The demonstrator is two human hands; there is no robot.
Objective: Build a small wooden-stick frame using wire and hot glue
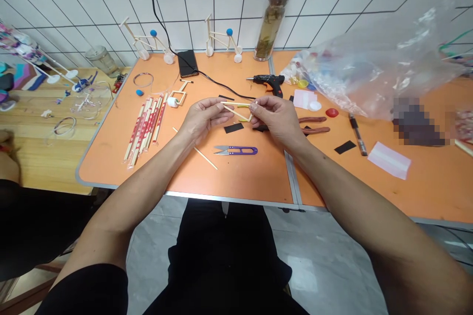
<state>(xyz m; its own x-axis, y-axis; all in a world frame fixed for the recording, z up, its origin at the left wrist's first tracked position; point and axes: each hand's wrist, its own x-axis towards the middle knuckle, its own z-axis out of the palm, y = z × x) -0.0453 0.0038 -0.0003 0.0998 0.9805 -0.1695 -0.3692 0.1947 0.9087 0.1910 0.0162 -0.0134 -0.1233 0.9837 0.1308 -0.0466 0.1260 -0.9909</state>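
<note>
Between my two hands is a small triangular frame of thin wooden sticks (236, 104). My left hand (207, 117) pinches its left corner, and my right hand (275, 117) grips the right end, where the sticks meet. Below my hands lie purple thread snips (236, 150) and a small black strip (234, 128). One loose thin stick (205, 157) rests below my left hand. Partly hidden under my right hand are pliers with reddish-brown handles (314, 130). A black glue gun (268, 80) sits just beyond my right hand.
Wrapped chopsticks (146, 128) lie at left. Two stick-built bicycle models (221, 39), a phone (187, 63) and a glass tea bottle (271, 19) stand along the back. A large plastic bag (369, 64), a marker (357, 135) and a red cap (331, 112) are at right. Another person's arm (9, 162) is far left.
</note>
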